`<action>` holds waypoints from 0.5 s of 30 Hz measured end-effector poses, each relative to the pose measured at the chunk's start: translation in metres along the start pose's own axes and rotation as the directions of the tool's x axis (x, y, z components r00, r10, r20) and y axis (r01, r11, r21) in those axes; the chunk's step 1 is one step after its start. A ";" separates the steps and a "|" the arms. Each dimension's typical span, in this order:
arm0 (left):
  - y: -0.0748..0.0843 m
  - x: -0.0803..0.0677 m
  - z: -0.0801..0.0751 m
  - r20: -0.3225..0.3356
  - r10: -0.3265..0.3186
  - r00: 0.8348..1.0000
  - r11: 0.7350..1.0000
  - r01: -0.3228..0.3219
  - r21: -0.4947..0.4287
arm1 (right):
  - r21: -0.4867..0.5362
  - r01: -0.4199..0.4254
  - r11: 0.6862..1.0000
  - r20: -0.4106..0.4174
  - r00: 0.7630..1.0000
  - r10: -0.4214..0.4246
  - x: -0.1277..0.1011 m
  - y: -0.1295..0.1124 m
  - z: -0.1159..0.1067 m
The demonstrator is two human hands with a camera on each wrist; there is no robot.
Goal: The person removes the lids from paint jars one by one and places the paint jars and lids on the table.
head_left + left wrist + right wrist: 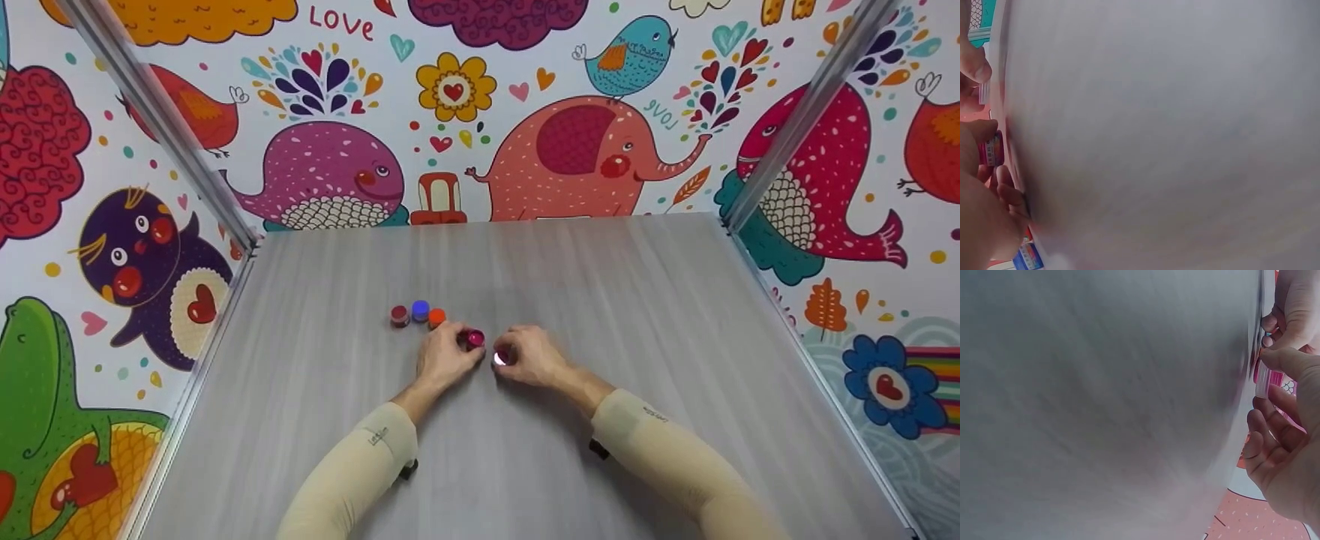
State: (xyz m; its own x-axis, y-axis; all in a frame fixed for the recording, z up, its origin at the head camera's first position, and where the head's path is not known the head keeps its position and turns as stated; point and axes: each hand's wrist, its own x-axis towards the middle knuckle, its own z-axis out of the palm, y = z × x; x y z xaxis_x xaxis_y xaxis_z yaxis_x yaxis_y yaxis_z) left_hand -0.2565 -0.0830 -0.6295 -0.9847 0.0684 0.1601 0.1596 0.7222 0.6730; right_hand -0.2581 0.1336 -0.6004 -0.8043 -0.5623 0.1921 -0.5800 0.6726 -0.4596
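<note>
**A:** Where did the magenta pot (pixel 475 339) sit relative to the two hands?

**B:** It stood on the grey tabletop (pixel 600 285) right at the left hand (pixel 444 358), on that hand's inner side, toward the right hand (pixel 534 357). The left fingers (pixel 459 335) were curled round it from the near and left sides, so that hand held it.

**A:** And the right hand?

**B:** Just beside it, apart by a small gap. Its fingers pinched a small clear lid (pixel 500 358) with a pinkish tint; in the right wrist view the thumb and forefinger clamped the ribbed rim of that lid (pixel 1263 378).

**A:** So which way did the lid lie from the pot?

**B:** To the pot's right and slightly nearer the person. The pot stood upright, its axis vertical, open top facing up as far as I could judge; the head view was small there.

**A:** Anything else close by?

**B:** Three more small pots in a row just beyond the left hand: a dark red pot (pixel 400 316), a blue pot (pixel 420 310) and an orange pot (pixel 436 318), touching or nearly so.

**A:** Which hand was nearer the magenta pot?

**B:** The left, plainly; it was already on it.
</note>
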 end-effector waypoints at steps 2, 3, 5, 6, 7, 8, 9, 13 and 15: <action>0.000 0.000 0.000 -0.002 0.006 1.000 1.000 -0.006 0.011 | 0.002 0.005 1.000 -0.002 1.000 -0.005 0.001 0.000 0.001; 0.000 0.000 0.001 -0.001 0.005 1.000 1.000 -0.005 0.013 | 0.004 0.007 1.000 -0.002 1.000 -0.007 0.001 0.001 0.002; 0.000 0.000 0.001 -0.001 0.003 1.000 1.000 -0.003 0.014 | 0.008 0.009 1.000 -0.003 1.000 -0.009 0.002 0.001 0.003; 0.000 0.000 0.001 -0.002 0.002 1.000 1.000 -0.002 0.014 | 0.009 0.007 1.000 -0.003 1.000 -0.007 0.002 0.002 0.004; 0.000 0.000 0.001 -0.004 0.001 1.000 1.000 -0.001 0.014 | 0.009 0.006 1.000 -0.003 1.000 -0.006 0.002 0.002 0.004; 0.000 0.000 0.001 -0.005 0.001 1.000 1.000 -0.001 0.015 | 0.012 0.005 1.000 -0.004 1.000 -0.005 0.002 0.002 0.005; 0.000 -0.001 0.001 -0.003 -0.001 1.000 1.000 0.001 0.011 | 0.011 0.005 1.000 -0.004 1.000 -0.005 0.003 0.002 0.005; 0.001 -0.001 0.002 0.002 0.008 1.000 1.000 -0.008 0.014 | 0.009 0.005 1.000 -0.012 1.000 -0.005 0.002 0.004 0.007; 0.001 -0.001 0.002 0.004 0.012 1.000 1.000 -0.012 0.025 | 0.003 0.000 1.000 -0.010 1.000 0.000 0.002 0.004 0.008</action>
State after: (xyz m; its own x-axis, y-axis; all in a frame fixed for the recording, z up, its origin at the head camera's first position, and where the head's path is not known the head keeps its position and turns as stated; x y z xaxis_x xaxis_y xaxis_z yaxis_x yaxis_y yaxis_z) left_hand -0.2550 -0.0810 -0.6304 -0.9831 0.0793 0.1651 0.1692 0.7386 0.6526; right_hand -0.2610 0.1315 -0.6087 -0.8058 -0.5573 0.2003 -0.5793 0.6712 -0.4625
